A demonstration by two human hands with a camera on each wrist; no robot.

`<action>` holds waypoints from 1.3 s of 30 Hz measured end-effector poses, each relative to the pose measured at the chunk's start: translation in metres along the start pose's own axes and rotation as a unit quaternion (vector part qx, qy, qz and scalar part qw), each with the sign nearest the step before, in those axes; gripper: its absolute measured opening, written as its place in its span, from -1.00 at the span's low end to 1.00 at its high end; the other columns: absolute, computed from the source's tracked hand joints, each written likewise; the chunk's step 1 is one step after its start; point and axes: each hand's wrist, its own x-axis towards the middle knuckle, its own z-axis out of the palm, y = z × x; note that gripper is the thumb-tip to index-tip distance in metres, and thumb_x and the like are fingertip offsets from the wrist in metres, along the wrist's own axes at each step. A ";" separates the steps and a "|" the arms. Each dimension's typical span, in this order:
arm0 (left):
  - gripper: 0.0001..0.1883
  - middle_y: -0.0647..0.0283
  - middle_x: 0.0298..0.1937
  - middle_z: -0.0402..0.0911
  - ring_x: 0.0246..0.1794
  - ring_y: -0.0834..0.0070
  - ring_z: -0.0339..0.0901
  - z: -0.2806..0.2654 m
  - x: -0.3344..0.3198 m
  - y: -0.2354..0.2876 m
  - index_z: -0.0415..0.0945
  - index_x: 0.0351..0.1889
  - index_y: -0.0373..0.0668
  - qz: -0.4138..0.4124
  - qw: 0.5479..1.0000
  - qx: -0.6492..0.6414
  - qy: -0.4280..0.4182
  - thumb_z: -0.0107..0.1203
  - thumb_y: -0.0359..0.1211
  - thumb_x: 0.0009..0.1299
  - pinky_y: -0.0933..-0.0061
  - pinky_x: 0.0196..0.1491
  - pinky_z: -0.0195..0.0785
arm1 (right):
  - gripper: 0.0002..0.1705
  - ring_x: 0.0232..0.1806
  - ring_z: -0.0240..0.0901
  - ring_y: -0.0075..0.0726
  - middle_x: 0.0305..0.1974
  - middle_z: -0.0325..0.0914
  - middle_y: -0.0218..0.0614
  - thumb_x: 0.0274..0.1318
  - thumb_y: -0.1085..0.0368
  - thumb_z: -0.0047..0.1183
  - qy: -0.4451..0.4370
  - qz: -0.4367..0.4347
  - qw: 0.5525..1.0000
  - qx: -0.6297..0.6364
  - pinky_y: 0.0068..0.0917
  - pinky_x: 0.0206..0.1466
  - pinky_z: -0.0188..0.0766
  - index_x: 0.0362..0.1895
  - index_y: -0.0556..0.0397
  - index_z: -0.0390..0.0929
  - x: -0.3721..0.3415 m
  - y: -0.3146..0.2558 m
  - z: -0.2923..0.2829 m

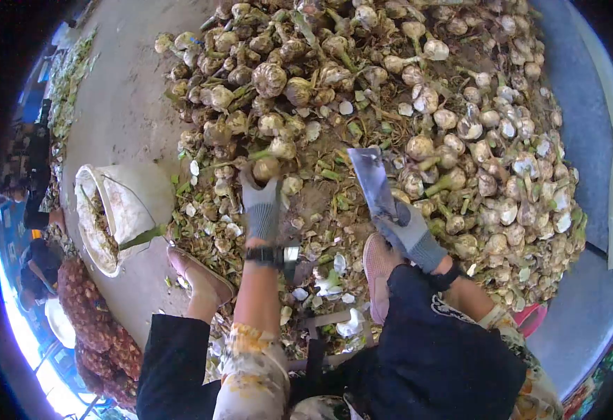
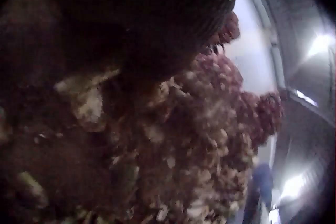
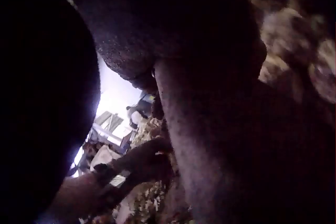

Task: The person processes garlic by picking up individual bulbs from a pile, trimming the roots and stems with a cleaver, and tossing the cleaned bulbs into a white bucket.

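My left hand (image 1: pixel 261 206), in a grey glove, grips a garlic bulb (image 1: pixel 266 169) at the near edge of the heap, fingers and thumb on either side of it. A green stalk lies just beyond that bulb. My gloved right hand (image 1: pixel 410 231) holds a cleaver (image 1: pixel 371 178) by its handle, which the fingers cover. Its broad blade points up and away over the littered ground between the hands. The left wrist view shows the dark glove (image 2: pixel 152 19) above blurred bulbs. Close up in the right wrist view, the blade (image 3: pixel 210 134) runs downward from the dark right hand.
Untrimmed garlic (image 1: pixel 271 77) is heaped ahead, and trimmed bulbs (image 1: pixel 495 175) are piled at the right. A white bucket (image 1: pixel 142 199) lies tipped at the left. Peelings and cut stalks cover the ground between my shoes. Filled red net bags (image 1: pixel 89 315) stand at far left.
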 end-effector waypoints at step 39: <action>-0.04 -0.19 0.17 0.26 0.25 -0.03 0.11 0.074 -0.028 0.069 0.12 0.29 -0.12 0.057 0.872 0.483 -0.051 0.39 -0.08 -0.07 0.12 0.22 0.10 | -0.60 -0.25 0.43 -0.49 -0.28 0.55 -0.38 0.06 0.16 0.12 0.035 0.160 0.978 0.132 -0.48 -0.13 0.37 -0.07 0.14 0.48 -0.004 0.039 -0.035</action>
